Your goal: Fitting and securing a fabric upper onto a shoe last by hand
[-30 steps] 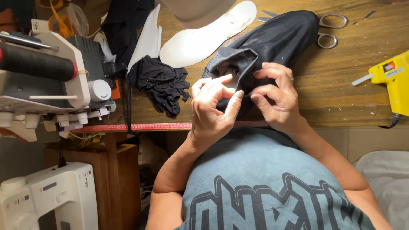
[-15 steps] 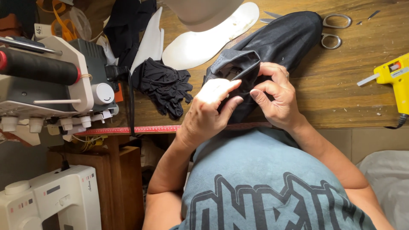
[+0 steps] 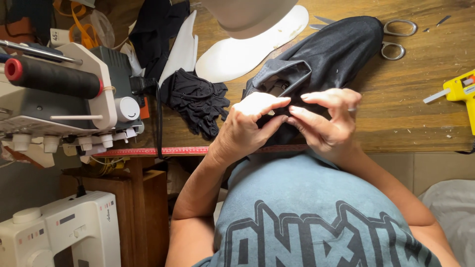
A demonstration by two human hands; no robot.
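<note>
Since the frame before, the left hand (image 3: 250,126) had slid a bit to the right, so its fingertips now met those of the right hand (image 3: 324,121). Before, the 2 hands sat a little apart on the cloth. The view had also shifted a little, and the yellow glue gun (image 3: 460,91) sat nearer the right edge.

Both hands were pinched together on the near edge of the black shoe top (image 3: 326,59). Thumbs and fingers were pressed shut on the cloth, tip to tip. The shoe top lay on the wood table (image 3: 410,118), close to the front edge, right in front of the person. Its open gray inside faced left.

There were 2 hands at work. There was 1 black shoe top, 1 white insole (image 3: 247,54) just behind it, and 1 pair of scissors (image 3: 396,37) touching its far end. 1 bunch of black cloth (image 3: 195,99) lay to the left. 1 glue gun lay at the right. 2 sewing machines were at the left: 1 with a dark thread roll (image 3: 59,94) on the table, and 1 white one (image 3: 59,232) lower down. 1 red tape (image 3: 158,151) ran along the table edge.
</note>
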